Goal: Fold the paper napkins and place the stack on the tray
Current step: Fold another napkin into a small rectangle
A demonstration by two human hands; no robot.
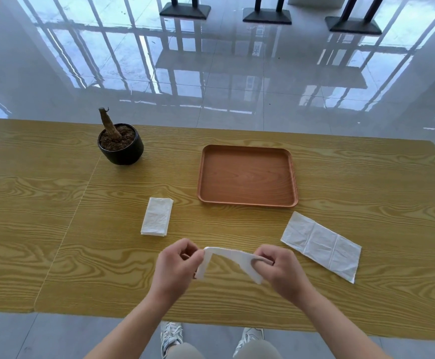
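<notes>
Both hands hold one white paper napkin [230, 256] just above the wooden table, near its front edge. My left hand [176, 268] pinches the napkin's left end and my right hand [281, 272] pinches its right end; the sheet arches between them with its ends hanging down. A folded stack of napkins [157, 216] lies on the table to the left of my hands. An unfolded napkin [321, 242] lies flat at the right. The brown wooden tray [247, 200] sits beyond my hands with nothing on it.
A black pot [122, 149] with soil and a bare stump stands at the back left of the table [56, 216]. Glossy floor lies past the far edge, with table bases [267, 15] further off. My shoes [171, 338] show under the front edge.
</notes>
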